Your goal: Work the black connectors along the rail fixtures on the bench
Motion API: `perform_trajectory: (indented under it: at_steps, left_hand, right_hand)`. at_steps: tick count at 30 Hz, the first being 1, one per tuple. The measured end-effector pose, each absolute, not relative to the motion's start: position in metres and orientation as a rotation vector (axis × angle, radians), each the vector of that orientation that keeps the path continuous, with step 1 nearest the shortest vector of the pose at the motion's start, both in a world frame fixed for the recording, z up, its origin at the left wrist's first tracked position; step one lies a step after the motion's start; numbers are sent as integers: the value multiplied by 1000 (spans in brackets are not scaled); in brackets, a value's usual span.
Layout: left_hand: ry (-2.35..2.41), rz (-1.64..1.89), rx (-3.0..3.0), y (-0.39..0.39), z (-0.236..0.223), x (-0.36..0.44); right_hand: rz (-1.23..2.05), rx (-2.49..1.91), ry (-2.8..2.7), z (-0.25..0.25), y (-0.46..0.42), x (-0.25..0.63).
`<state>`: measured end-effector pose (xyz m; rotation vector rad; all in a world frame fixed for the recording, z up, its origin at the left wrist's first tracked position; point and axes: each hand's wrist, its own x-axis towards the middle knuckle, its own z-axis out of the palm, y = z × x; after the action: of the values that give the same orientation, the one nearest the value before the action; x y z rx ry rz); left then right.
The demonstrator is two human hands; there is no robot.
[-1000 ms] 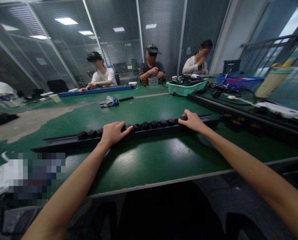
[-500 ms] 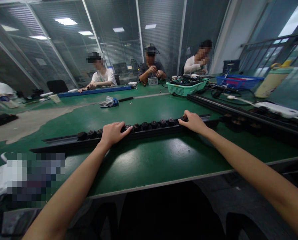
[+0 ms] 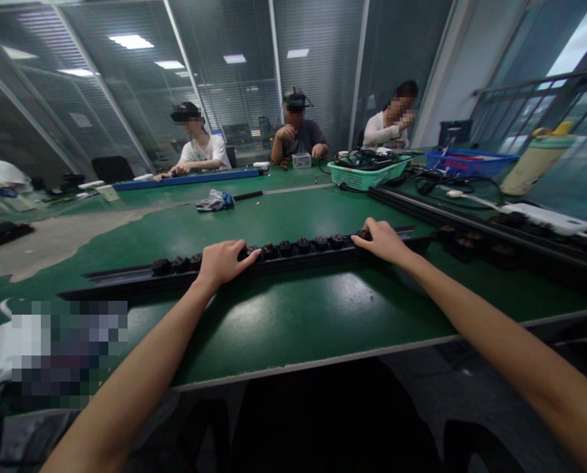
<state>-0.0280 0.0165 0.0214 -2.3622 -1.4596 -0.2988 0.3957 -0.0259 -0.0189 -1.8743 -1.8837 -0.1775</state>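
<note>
A long black rail (image 3: 136,284) lies across the table in front of me, carrying a row of several small black blocks (image 3: 303,246) with brownish tops. My left hand (image 3: 222,264) is closed over the row left of its middle, thumb on the near side and fingers over the far side, around one of the blocks. At the right end of the row, my right hand (image 3: 379,240) pinches another black block (image 3: 364,234) between thumb and fingers. Both palms hide parts of the rail.
More black rails (image 3: 451,217) lie at the right, with loose dark blocks beside them. Beyond are a green basket (image 3: 367,176) of cables, a blue tray (image 3: 471,163), a bottle (image 3: 537,161) and grey gloves (image 3: 215,201). A white power strip (image 3: 549,218) lies right. Several people sit across the table.
My hands stay in the same places on the row. Across the table, the middle person's hands have moved apart, one raised toward the head and the other lowered to the table.
</note>
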Motion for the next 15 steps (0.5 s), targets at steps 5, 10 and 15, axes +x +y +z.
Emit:
perform_trajectory:
  at_steps: [5, 10, 15]
  left_hand:
    - [-1460, -297, -2365, 17, 21, -28]
    - [-1461, -287, -2363, 17, 22, -28]
    - [-1468, -286, -2371, 17, 23, -28]
  right_hand:
    - [-190, -1972, -1876, -17, -26, 391]
    - [-149, -1969, -1853, -15, -26, 392]
    - [-116, -1901, -1853, -16, -27, 398]
